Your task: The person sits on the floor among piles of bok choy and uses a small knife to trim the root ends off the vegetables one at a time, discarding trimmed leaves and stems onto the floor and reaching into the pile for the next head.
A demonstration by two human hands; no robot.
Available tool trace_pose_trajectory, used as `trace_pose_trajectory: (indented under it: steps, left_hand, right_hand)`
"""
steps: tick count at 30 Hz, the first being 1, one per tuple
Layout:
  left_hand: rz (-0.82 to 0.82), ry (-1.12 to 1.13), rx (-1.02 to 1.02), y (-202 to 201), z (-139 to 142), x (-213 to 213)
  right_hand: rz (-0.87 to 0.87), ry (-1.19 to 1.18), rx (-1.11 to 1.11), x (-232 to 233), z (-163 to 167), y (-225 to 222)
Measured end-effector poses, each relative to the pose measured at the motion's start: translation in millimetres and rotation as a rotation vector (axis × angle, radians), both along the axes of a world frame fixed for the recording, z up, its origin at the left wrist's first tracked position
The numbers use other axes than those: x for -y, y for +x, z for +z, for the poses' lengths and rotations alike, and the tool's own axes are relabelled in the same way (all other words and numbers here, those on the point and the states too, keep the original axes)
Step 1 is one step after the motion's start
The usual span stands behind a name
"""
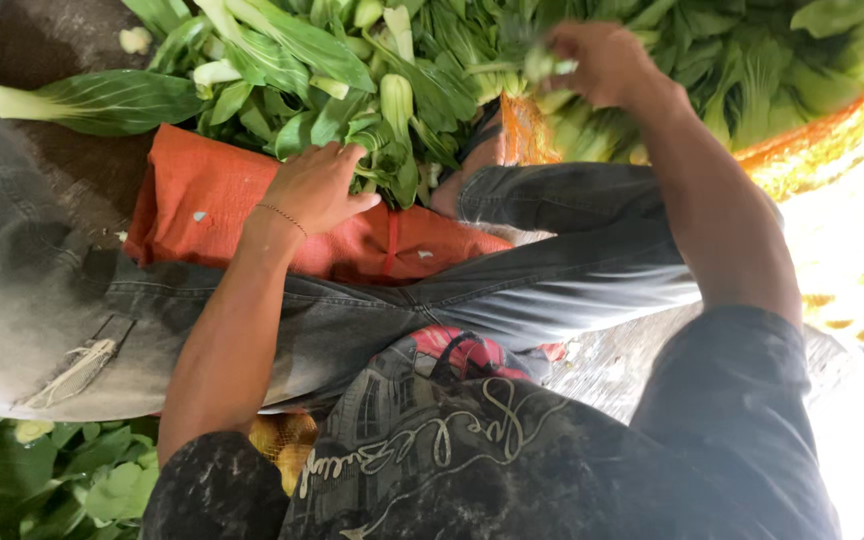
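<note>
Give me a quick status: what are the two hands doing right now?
Left hand resting on the heap of green leafy bok choy. Right hand gripping a pale-stemmed bunch. Orange mesh sack beneath; nothing in the way.

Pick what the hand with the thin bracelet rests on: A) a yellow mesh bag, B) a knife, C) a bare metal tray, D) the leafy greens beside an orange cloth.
D: the left hand with the bracelet lies on the greens at the edge of the orange cloth; no tray or knife shows there.
</note>
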State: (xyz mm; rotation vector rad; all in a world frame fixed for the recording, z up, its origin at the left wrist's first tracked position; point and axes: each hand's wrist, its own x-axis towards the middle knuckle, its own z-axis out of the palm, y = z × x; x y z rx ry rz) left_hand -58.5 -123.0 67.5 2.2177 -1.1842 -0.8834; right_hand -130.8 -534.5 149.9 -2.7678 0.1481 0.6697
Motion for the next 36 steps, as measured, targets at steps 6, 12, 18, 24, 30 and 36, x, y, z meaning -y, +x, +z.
trace_pose_trajectory:
  steps: [6,12,18,24,30,36]
  left_hand:
    - [0.271,-0.668,-0.056,4.0,31.3,12.1]
    - [0.387,-0.872,-0.667,13.6,40.3,9.3]
    - [0.547,-0.944,-1.069,14.5,26.9,13.8]
    - [0.598,-1.087,-1.007,17.2,29.4,12.0]
    - [0.513,-1.013,-0.763,9.0,38.7,12.1]
    - [0.597,-1.009,-0.732,12.4,36.9,9.6]
  right_hand:
    - [-0.568,0.780,0.154,-83.2,85.6,23.4]
    - [-0.479,1.251,-0.013,-170.9,75.4,33.8]
    - [-0.258,0.629,0.440,-197.1,50.0,28.3]
    - [-0.033,0.484,0.690,-206.4,44.5,16.0]
    - [-0.083,0.585,0.547,-199.1,21.9,17.5]
    - [-0.050,0.711,0.572,-193.9,19.0,16.5]
